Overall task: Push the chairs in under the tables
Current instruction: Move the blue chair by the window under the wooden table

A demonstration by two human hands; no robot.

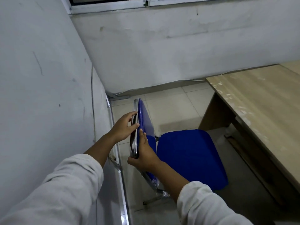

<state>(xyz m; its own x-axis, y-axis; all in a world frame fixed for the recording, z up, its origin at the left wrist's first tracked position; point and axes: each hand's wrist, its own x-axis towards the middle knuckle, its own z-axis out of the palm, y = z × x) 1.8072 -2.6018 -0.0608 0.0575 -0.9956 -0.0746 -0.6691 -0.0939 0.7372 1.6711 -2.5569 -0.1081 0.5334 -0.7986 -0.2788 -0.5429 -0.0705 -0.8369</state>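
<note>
A blue padded chair [191, 158] with a chrome frame stands on the tiled floor, its seat facing the wooden table [259, 101] at the right. The seat's front edge is near the table's side panel, outside the table. My left hand [124, 125] grips the upper rear rim of the blue backrest [145, 122], fingers curled over its chrome edge. My right hand [143, 153] holds the lower part of the backrest, thumb on the rear rim and fingers lying along the blue front.
A white partition wall [48, 78] runs close along the left, its metal base strip beside the chair. The back wall [178, 46] with a window frame above lies ahead. Pale floor tiles [172, 108] show between the chair and the back wall.
</note>
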